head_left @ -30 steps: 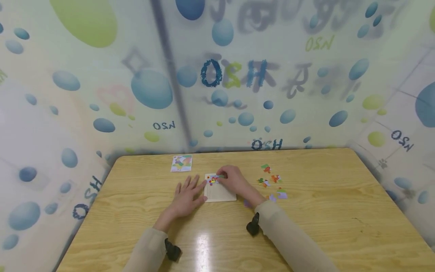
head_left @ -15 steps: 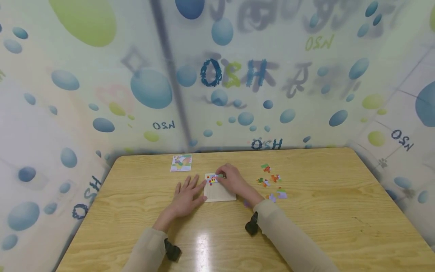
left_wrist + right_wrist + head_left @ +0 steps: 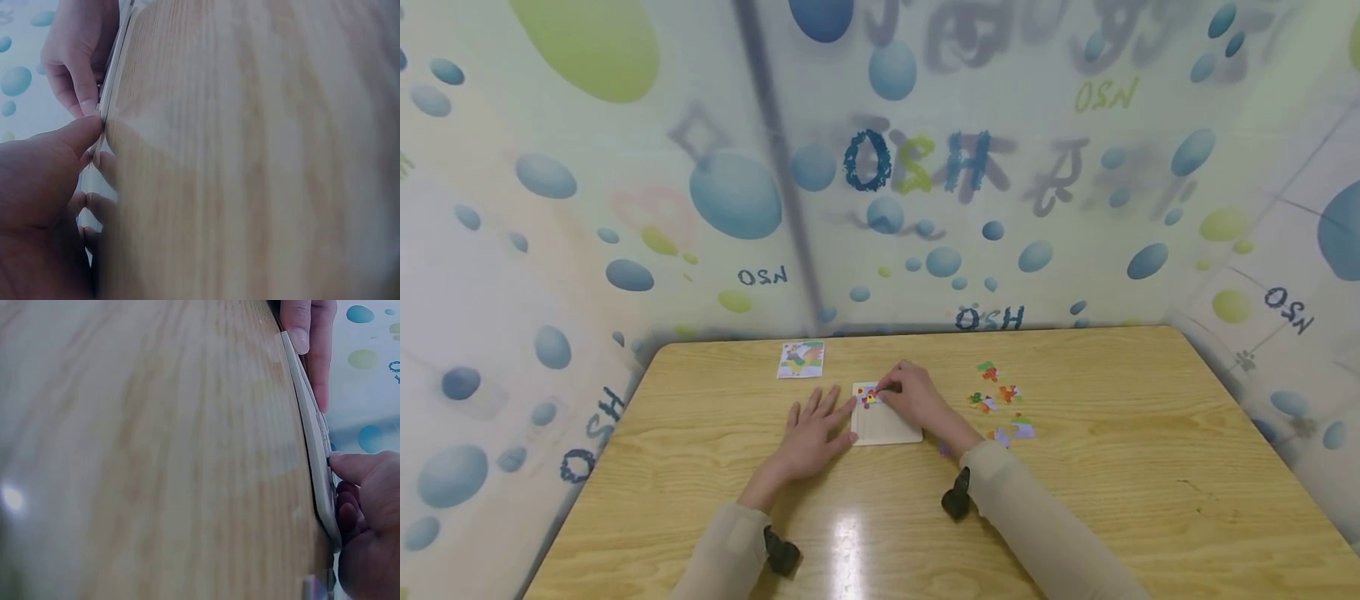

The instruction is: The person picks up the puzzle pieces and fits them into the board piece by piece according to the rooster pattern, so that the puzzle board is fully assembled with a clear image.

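A pale square puzzle tray (image 3: 887, 428) lies on the table with a few colourful joined pieces (image 3: 867, 395) in its upper left part. My left hand (image 3: 811, 435) rests flat on the table with fingers spread, its thumb and index fingertip at the tray's left edge. Over the tray's top middle, my right hand (image 3: 916, 395) has thumb and fingers bent together around a jigsaw puzzle piece, mostly covered by the fingertips. The right wrist view shows the tray's side edge (image 3: 306, 412) low on the table, the right thumb (image 3: 356, 466) against its top.
Several loose puzzle pieces (image 3: 1009, 393) lie right of the tray, some partly behind the right forearm. A small picture card (image 3: 801, 360) lies at the back left of the wooden table (image 3: 1112, 483). A patterned wall (image 3: 1037, 292) rises behind the table's far edge.
My right hand's fingertips have shifted slightly over the same part of the tray, and the piece under them shows less than before. The left hand stays in place.
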### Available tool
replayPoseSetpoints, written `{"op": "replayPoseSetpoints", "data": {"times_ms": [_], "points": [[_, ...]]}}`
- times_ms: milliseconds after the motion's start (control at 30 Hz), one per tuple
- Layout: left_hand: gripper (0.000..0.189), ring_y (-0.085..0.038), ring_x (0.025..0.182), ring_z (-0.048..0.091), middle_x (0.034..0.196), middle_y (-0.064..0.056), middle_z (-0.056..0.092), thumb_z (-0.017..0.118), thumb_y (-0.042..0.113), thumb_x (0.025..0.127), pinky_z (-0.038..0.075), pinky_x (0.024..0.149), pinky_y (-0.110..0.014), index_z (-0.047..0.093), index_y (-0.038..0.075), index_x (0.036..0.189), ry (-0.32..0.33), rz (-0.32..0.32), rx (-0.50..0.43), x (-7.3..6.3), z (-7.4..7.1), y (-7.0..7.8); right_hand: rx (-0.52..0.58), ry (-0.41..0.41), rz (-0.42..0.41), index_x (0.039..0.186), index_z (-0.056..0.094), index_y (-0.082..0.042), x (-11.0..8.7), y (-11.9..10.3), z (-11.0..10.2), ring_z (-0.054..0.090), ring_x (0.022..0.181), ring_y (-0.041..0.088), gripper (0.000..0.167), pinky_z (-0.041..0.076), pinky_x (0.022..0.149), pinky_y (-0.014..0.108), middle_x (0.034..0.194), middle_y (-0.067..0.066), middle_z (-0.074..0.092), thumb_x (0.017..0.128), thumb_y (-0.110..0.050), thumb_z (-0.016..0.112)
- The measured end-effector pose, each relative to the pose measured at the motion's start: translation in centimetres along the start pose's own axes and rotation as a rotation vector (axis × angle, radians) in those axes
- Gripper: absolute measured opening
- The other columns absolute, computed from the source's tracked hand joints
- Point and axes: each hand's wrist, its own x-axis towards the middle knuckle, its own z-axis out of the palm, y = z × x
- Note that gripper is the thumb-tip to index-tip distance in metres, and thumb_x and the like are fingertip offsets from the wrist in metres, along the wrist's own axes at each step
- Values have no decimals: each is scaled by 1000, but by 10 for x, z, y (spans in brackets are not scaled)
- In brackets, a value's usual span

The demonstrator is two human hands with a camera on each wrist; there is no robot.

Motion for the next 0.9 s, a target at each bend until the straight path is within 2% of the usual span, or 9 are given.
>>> {"op": "replayPoseSetpoints", "data": {"times_ms": [67, 233, 533, 733, 900], "points": [[60, -51, 152, 6, 166, -26, 19, 53, 39, 107, 0, 113, -75, 40, 9, 158, 21, 30, -10, 1, 4, -4, -7, -6, -2, 100, 80, -12, 0, 1, -1, 54, 86, 14, 8, 47, 76, 30, 95, -1, 60, 93, -13, 76], [60, -52, 151, 7, 165, -28, 21, 52, 39, 107, 0, 113, -76, 42, 8, 157, 50, 53, -25, 1, 6, -7, -12, -30, -2, 103, 80, -11, -1, 1, -3, 54, 87, 14, 13, 47, 75, 29, 98, -1, 60, 91, -16, 80], [60, -47, 154, 5, 167, -22, 18, 55, 35, 107, 0, 115, -72, 40, 10, 158, -13, -18, 15, 0, -1, 1, -26, -43, 12, 104, 80, -10, 1, -2, -2, 55, 89, 16, 12, 49, 77, 31, 101, 1, 60, 92, -14, 78], [60, -50, 153, 7, 166, -24, 21, 57, 34, 105, 0, 114, -74, 42, 8, 157, 18, 1, -5, 0, 0, -1, -84, -59, -22, 107, 78, -8, -3, -7, -3, 58, 98, 20, 15, 51, 87, 37, 107, 4, 61, 94, -16, 76], [60, -50, 152, 7, 166, -24, 20, 58, 34, 105, 1, 114, -74, 42, 8, 157, 13, -5, 1, 0, 0, 1, -29, -17, -69, 114, 76, -7, -9, -3, -11, 59, 91, 16, 22, 52, 80, 34, 106, 3, 65, 93, -16, 77]]}}
